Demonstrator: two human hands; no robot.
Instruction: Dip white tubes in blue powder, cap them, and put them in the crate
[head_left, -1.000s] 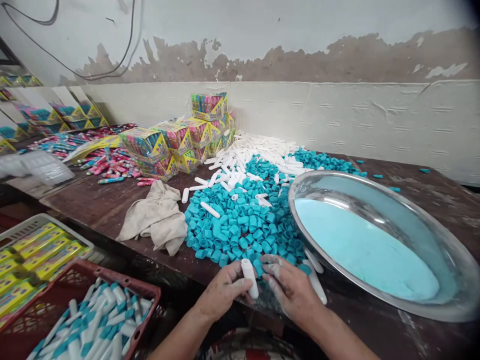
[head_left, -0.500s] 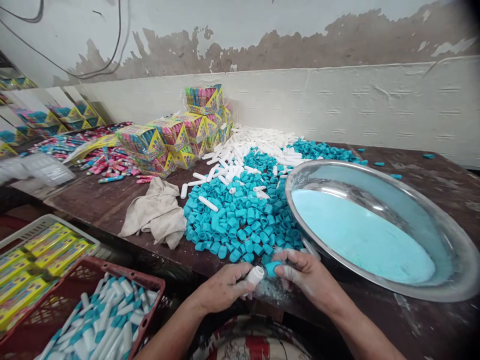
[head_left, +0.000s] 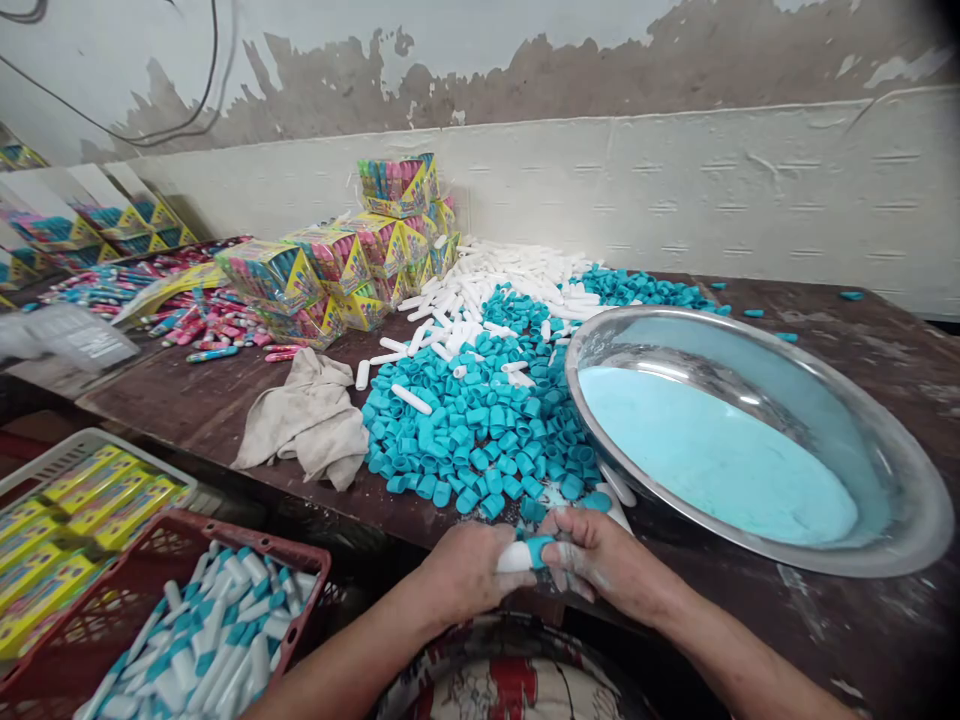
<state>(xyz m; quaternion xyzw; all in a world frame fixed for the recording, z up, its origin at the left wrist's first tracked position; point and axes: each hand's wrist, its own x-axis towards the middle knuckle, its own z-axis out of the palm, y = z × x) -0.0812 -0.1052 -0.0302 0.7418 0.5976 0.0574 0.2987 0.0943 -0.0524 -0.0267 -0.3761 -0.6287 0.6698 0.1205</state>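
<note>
My left hand (head_left: 471,568) is closed around a white plastic tube (head_left: 515,558) at the table's front edge. A blue cap (head_left: 538,551) sits at the tube's right end, and my right hand (head_left: 596,560) grips it between thumb and fingers. Both hands are dusted with pale powder. Just beyond them spreads a heap of loose blue caps (head_left: 480,430). White tubes (head_left: 517,265) are piled behind it. To the right, a wide metal basin (head_left: 757,330) stands tilted, with light blue powder (head_left: 705,450) inside.
A crumpled cloth (head_left: 304,420) lies left of the caps. Boxed, colourful pens (head_left: 330,260) are stacked behind it. Below left, a red crate (head_left: 311,545) holds capped white tubes, beside a pale crate (head_left: 191,490) of yellow boxes. Loose pink and blue pens (head_left: 214,325) lie farther left.
The blue cap and the white tube were apart; now the cap is on the tube's end and my hands have come together. The view has shifted slightly.
</note>
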